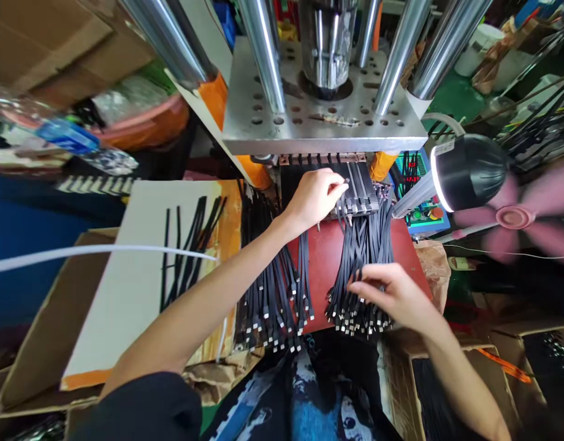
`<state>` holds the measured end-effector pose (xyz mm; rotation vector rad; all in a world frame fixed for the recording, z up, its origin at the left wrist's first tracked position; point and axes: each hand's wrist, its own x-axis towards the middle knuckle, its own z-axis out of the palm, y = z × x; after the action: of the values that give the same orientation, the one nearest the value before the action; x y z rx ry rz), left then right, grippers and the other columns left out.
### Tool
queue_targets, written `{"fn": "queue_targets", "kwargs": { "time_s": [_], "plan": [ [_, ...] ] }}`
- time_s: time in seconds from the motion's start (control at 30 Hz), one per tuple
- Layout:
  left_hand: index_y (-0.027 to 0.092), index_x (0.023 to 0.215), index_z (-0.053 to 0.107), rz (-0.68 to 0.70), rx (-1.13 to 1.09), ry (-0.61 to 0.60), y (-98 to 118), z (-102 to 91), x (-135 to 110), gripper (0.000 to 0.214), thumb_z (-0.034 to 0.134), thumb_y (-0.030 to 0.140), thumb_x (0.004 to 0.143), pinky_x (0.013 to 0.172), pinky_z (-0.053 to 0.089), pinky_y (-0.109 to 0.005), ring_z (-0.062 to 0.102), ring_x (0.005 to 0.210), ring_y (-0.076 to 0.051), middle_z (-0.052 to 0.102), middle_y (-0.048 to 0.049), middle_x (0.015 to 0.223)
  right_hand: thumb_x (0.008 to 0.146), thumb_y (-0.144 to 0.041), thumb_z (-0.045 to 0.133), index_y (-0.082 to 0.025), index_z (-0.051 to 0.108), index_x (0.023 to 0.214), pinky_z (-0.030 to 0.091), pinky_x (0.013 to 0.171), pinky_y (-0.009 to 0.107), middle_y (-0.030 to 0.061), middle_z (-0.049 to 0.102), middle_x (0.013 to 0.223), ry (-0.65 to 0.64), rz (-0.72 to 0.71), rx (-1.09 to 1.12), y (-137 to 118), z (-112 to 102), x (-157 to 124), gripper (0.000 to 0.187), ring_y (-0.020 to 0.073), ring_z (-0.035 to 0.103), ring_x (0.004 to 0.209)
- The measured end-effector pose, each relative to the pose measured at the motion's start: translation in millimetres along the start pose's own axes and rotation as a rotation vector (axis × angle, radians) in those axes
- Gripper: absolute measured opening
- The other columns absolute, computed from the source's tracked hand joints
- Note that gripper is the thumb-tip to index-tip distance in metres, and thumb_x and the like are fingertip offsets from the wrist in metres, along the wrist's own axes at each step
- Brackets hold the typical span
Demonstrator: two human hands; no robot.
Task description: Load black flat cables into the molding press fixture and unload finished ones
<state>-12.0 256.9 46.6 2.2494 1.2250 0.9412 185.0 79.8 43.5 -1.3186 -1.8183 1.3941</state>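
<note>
Clothing with blue and white patches (pixel 304 398) occupies the near middle, at the edge of a red table (pixel 321 263). Two bundles of black cables, the left bundle (pixel 268 294) and the right bundle (pixel 362 245), lie with their pale metal ends toward the person. The right hand (pixel 390 293) is placed over the near part of the right bundle; its fingers are loosely curled and the thumb stands apart from them, but whether a cable is gripped cannot be told. To the left, dark strips (pixel 190 245) rest on a white board (pixel 135 257). Farther off, the left hand (pixel 315 195) reaches over a dark fixture (pixel 362 174), thumb and forefinger drawn close together at the tips; whether they pinch a cable end cannot be told. The right bundle extends back to the fixture's near edge. To the right stand a lit black lamp (pixel 475 171), a blue control panel (pixel 422 217) partly behind its arm, and a blurred pink fan (pixel 514 217). Beyond and above the fixture, a perforated steel plate (pixel 328 138) carries upright bright steel columns (pixel 261 55).
</note>
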Motion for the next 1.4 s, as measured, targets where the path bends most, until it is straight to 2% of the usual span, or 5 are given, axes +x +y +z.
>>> {"fn": "queue_targets", "kwargs": {
  "time_s": [0.27,0.5,1.1,1.23,1.4],
  "plan": [
    [0.012,0.131,0.068,-0.074,0.071,0.158,-20.3,23.6,13.2,0.033,0.063,0.017,0.099,0.095,0.063,-0.037,0.075,0.09,-0.019,0.075,-0.0135,0.121,0.087,-0.064,0.08,-0.022,0.064,0.073,0.041,0.054,0.027,-0.0022,0.063,0.062,0.194,-0.157,-0.007,2.2,-106.0,131.3,0.047,0.0129,0.052,0.053],
    [0.011,0.145,0.062,0.489,0.222,-0.177,-13.5,8.5,-32.8,0.041,0.058,0.024,0.107,0.125,0.052,-0.049,0.062,0.145,-0.03,0.064,-0.0193,0.154,0.09,-0.062,0.076,-0.02,0.066,0.074,0.038,0.056,0.026,-0.0037,0.059,0.06,0.14,-0.228,-0.147,11.8,-116.0,183.8,0.046,0.0121,0.051,0.054],
    [0.011,0.158,0.053,0.218,0.72,-0.251,36.3,43.7,-47.1,0.054,0.055,0.032,0.108,0.129,0.04,-0.059,0.046,0.157,-0.039,0.048,-0.0252,0.167,0.1,-0.032,0.062,-0.019,0.077,0.126,0.06,0.078,0.037,0.01,0.076,0.107,0.541,-0.317,-0.363,32.8,-102.2,165.6,0.032,0.02,0.066,0.077],
    [0.004,0.161,0.047,0.162,0.683,-0.265,43.3,48.2,-44.1,0.067,0.058,0.041,0.106,0.131,0.034,-0.061,0.038,0.161,-0.043,0.039,-0.0293,0.171,0.1,-0.013,0.044,-0.021,0.077,0.135,0.058,0.103,0.043,0.0144,0.066,0.123,0.39,-0.342,-0.678,34.1,-97.2,124.1,0.049,0.0255,0.067,0.114],
    [0.0,0.162,0.045,0.056,0.601,-0.259,31.3,36.0,-8.4,0.065,0.041,0.04,0.111,0.133,0.03,-0.058,0.038,0.162,-0.036,0.041,-0.0267,0.171,0.105,-0.013,0.038,-0.021,0.071,0.147,0.058,0.093,0.043,0.0167,0.066,0.116,0.346,-0.142,-0.912,23.1,-93.6,139.2,0.054,0.0284,0.069,0.101]
  ]
}}
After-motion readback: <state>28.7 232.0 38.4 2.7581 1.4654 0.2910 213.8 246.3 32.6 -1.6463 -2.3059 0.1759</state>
